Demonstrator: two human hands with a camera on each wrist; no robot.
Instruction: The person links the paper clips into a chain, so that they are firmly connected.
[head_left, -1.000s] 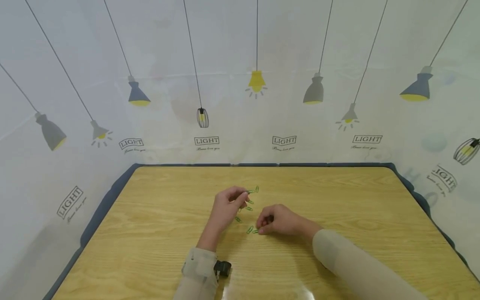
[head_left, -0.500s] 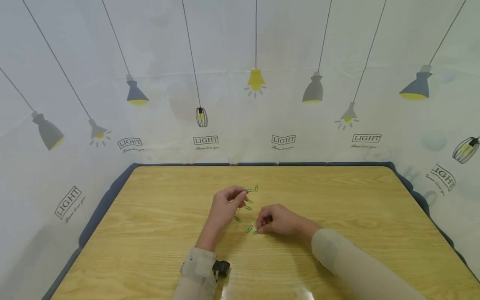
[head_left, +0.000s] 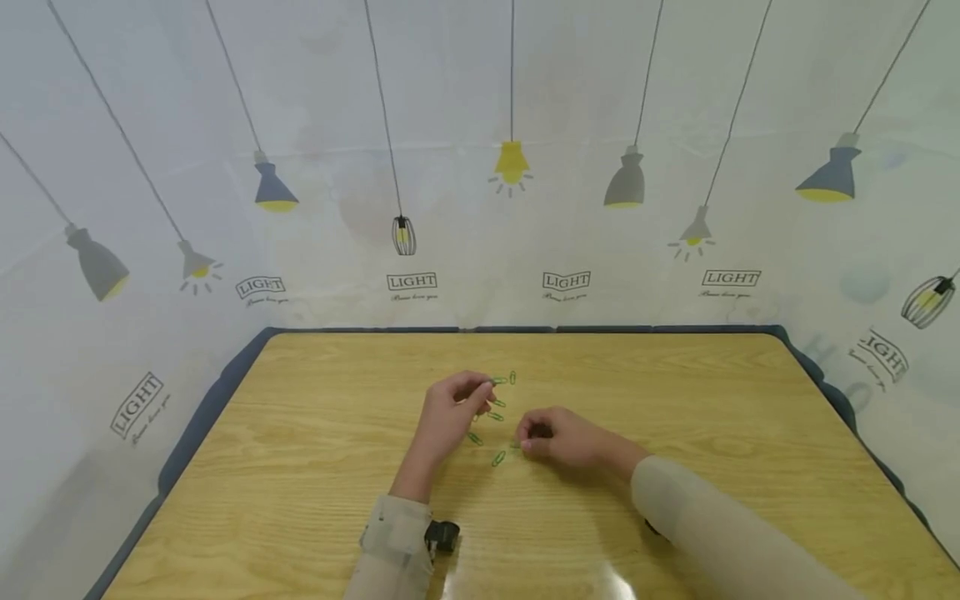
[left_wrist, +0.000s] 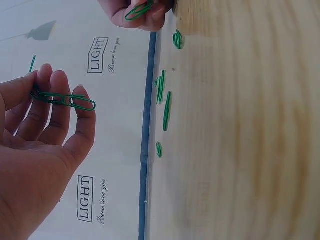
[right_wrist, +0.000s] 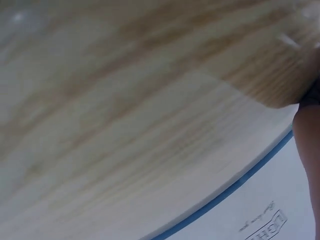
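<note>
My left hand (head_left: 452, 412) pinches a short chain of linked green paperclips (left_wrist: 62, 99) between thumb and fingertips, above the table. To its right, my right hand (head_left: 561, 437) pinches a single green paperclip (left_wrist: 138, 10), its thumb and index finger meeting at one end. Between and below the hands, several loose green paperclips lie on the table, among them a near paperclip (head_left: 498, 458), one by the left wrist, a paperclip (head_left: 476, 438), and a far upright-lying paperclip (head_left: 513, 377). Only a strip of the right hand (right_wrist: 309, 150) shows at the edge of the right wrist view.
The wood-grain table (head_left: 315, 467) has a dark blue edge strip (head_left: 360, 330) along its back and sides. A pale wall covering (head_left: 450, 192) printed with lamps stands close behind it. A black wrist device (head_left: 442, 536) sits at the left cuff.
My right hand has picked up a green paperclip from beside the near one and raised it slightly away from the table. The left hand stays almost still with its chain.
</note>
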